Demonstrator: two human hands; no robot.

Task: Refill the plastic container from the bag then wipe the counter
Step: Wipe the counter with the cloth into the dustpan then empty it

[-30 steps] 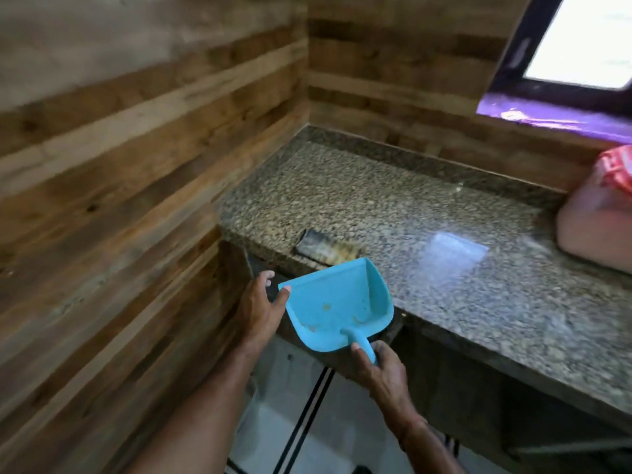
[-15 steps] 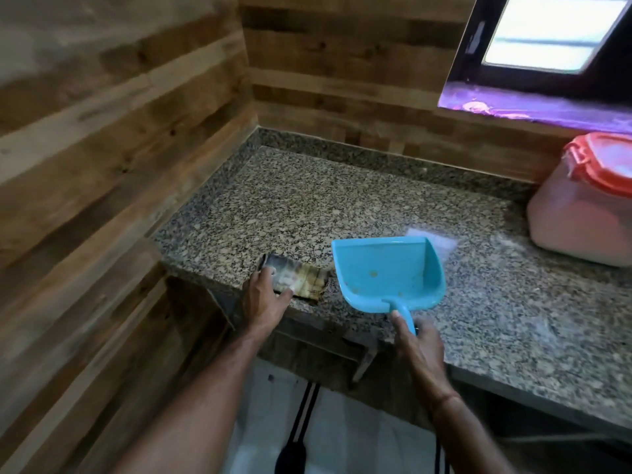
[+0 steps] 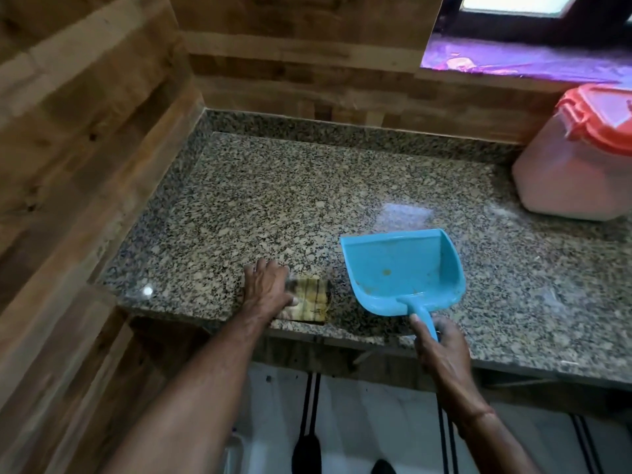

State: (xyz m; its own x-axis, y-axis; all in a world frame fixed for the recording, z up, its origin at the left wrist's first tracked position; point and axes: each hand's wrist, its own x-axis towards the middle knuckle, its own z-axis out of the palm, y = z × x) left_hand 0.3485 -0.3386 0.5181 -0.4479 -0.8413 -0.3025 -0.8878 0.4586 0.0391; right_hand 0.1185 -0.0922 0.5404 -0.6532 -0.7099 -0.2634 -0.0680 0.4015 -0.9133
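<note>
No text, label, brand, number or sign could be read; none was made out on the plastic container [image 3: 574, 172], dustpan [image 3: 403, 268] or cloth [image 3: 312, 299].

Wood-plank walls [image 3: 85, 131] on my left and ahead, window [image 3: 513, 3] top right, purple-lit sill [image 3: 530, 59], white floor [image 3: 376, 422] below me.

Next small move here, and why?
Probably slide the cloth under the left hand out toward the pale dusting beside the container, sweeping it into the dustpan. The right hand grips its handle, and the open lip faces away from the person.
</note>
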